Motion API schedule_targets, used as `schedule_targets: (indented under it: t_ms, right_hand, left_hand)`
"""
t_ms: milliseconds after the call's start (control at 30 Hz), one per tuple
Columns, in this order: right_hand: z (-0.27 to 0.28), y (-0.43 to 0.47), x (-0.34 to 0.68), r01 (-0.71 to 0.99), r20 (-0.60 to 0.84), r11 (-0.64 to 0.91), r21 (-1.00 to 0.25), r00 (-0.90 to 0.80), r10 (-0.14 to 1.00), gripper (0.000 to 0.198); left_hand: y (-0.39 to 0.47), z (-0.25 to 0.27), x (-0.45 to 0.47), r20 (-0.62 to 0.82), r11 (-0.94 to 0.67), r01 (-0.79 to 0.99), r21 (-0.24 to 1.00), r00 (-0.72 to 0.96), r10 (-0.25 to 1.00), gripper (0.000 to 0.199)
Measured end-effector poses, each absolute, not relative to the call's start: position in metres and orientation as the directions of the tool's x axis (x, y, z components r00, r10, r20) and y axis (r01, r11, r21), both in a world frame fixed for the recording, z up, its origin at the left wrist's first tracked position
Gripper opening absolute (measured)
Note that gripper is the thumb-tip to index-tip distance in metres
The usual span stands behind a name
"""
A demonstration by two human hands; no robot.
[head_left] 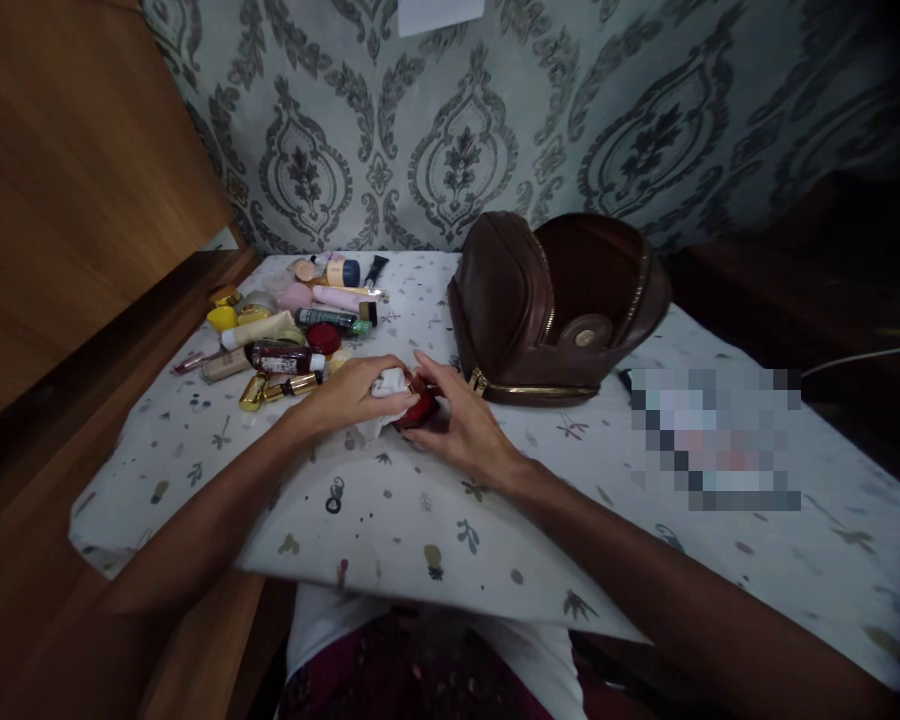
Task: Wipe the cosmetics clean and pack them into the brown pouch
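Observation:
Near the middle of the table, my right hand [469, 430] is closed around a small dark red jar [421, 408], with the thumb and fingers on its sides. My left hand [349, 393] holds a crumpled white tissue [390, 382] against the jar's left side, and part of the tissue hangs below the fingers. Just behind and left of my left hand lies a cluster of cosmetics, including a dark bottle with a white cap [285, 360], a round red container [324, 338] and a gold tube [253, 391]. My fingers cover much of the jar.
A brown leather bag [495, 310] stands unzipped behind my right hand. To its right lies a blurred-out flat object [712, 440]. The printed white cloth [420, 520] covers the table; a wooden panel [82, 130] rises at the left, a patterned wall [457, 130] behind.

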State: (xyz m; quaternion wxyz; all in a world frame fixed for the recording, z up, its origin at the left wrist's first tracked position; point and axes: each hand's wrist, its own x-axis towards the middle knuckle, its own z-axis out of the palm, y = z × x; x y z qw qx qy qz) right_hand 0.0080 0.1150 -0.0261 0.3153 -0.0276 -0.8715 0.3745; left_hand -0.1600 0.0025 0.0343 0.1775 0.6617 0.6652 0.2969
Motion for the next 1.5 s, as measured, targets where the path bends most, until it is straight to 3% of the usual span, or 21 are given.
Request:
schedule_targets:
  t_ms: [167,267,400,567,767,967,1133,1300,1433,1500]
  right_hand:
    - [-0.036,0.114,0.005,-0.098,0.436,0.644,-0.759,-0.811,0.391,0.101]
    - [-0.039,0.115,0.004,0.000,0.394,0.673,-0.740,-0.811,0.433,0.084]
    - [-0.031,0.114,0.006,-0.016,0.381,0.660,-0.751,-0.827,0.414,0.059]
    - [-0.022,0.109,0.008,-0.098,0.419,0.621,-0.778,-0.817,0.396,0.052]
    - [-0.029,0.108,0.008,-0.068,0.545,0.779,-0.623,-0.753,0.370,0.057]
    - [-0.026,0.105,0.014,0.045,0.536,0.899,-0.435,-0.789,0.299,0.069]
    - [-0.025,0.104,0.017,-0.017,0.541,0.935,-0.354,-0.819,0.190,0.075]
    - [-0.025,0.100,0.016,-0.129,0.568,0.898,-0.420,-0.809,0.149,0.068]
    - [-0.024,0.098,0.013,-0.147,0.598,0.814,-0.562,-0.752,0.277,0.062]
    - [-0.023,0.099,0.010,-0.103,0.571,0.756,-0.647,-0.723,0.390,0.060]
  left_hand:
    - [0.003,0.031,-0.159,0.178,-0.069,0.761,0.646,-0.061,0.982,0.032]
    - [0.005,0.025,-0.161,0.198,-0.045,0.769,0.637,-0.107,0.974,0.033]
    - [0.005,0.021,-0.162,0.293,-0.133,0.788,0.601,-0.063,0.954,0.029]
    - [0.004,0.018,-0.162,0.414,-0.194,0.836,0.513,-0.043,0.909,0.037]
    - [0.004,0.009,-0.158,0.435,-0.153,0.874,0.461,-0.073,0.897,0.049]
    - [0.005,0.012,-0.146,0.434,-0.085,0.848,0.523,-0.179,0.883,0.041]
    - [0.004,0.027,-0.147,0.295,-0.055,0.705,0.707,-0.224,0.929,0.037]
    - [0.006,0.022,-0.159,0.029,0.114,0.445,0.888,-0.302,0.953,0.040]
    - [0.014,0.005,-0.158,-0.062,0.128,0.127,0.984,-0.425,0.903,0.034]
    - [0.017,-0.001,-0.155,-0.039,0.078,0.068,0.995,-0.453,0.891,0.035]
